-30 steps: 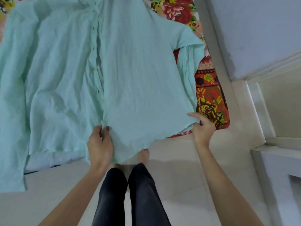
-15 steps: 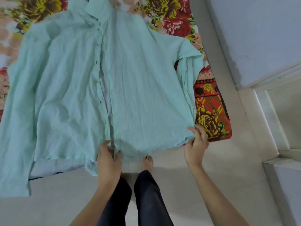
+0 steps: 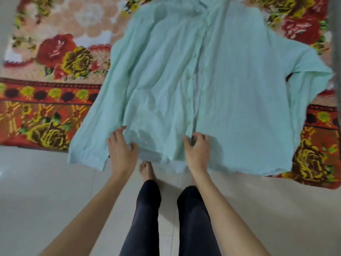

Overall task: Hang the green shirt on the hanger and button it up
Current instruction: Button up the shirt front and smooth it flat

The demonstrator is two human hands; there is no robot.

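Head view, looking down: green shirt (image 3: 230, 108) is spread front-up on a red and yellow flowered blanket (image 3: 55, 71), sleeves out, hem at the near edge by the pale tiled floor (image 3: 46, 191). Left hand (image 3: 121, 148) rests at the hem by the side seam, fingers apart and relaxed. Right hand (image 3: 198, 152) is at the bottom of the button strip, fingers curled. It's too blurry to tell if they're actually pinching cloth.

Red-and-yellow floral blanket (image 3: 55, 100), pale tiled floor (image 3: 46, 191), black leggings (image 3: 147, 209), bare foot (image 3: 145, 169).
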